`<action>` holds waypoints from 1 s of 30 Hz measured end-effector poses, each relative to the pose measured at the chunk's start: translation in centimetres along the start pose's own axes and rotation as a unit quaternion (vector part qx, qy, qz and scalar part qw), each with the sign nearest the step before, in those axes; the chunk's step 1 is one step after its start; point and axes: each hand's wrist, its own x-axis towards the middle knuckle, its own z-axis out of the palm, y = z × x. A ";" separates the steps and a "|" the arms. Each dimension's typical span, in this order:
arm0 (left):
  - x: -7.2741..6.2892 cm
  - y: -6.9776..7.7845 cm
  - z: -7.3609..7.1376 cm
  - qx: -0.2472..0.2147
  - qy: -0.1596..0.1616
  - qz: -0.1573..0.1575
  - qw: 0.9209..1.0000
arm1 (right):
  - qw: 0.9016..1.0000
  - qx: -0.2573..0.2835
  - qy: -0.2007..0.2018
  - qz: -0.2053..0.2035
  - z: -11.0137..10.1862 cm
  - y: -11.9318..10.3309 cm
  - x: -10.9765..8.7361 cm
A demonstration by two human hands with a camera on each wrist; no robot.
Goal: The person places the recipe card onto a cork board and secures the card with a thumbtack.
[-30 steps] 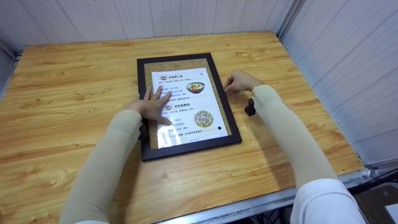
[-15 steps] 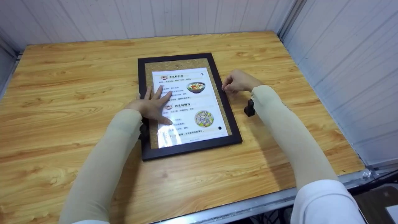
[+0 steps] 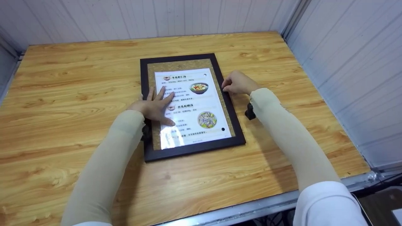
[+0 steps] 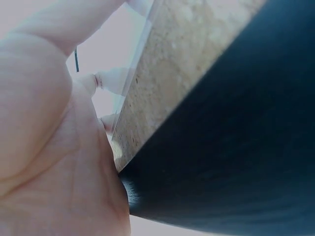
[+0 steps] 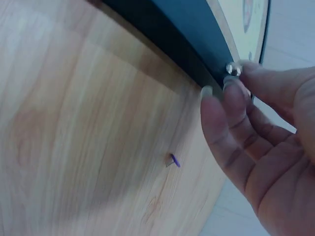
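Pinching one shiny tack with right grip, left grip splayed on one sheet

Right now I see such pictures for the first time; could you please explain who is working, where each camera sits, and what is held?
No machine here: a person works bare-handed. The wide picture comes from a camera on the head, the two close ones from cameras on the wrists. On the wooden table lies a dark-framed cork board, with a printed sheet on it. The left hand rests spread over the sheet. The right hand pinches a small shiny thing at the board's right edge; a purple-blue tack lies on the table.
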 end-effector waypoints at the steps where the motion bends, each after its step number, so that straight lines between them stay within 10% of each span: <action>1: 0.0 0.0 0.0 0.000 0.000 -0.001 1.000 | 1.000 -0.016 0.002 -0.005 0.1 -0.1 0.1; 17: -0.1 0.4 -0.4 0.004 0.001 0.000 1.000 | 1.000 -0.012 -0.014 -0.023 1.1 -2.8 -0.2; 30: 0.6 0.6 -0.5 0.015 -0.007 -0.017 1.000 | 0.987 -0.023 -0.039 -0.153 4.6 -8.0 -0.9</action>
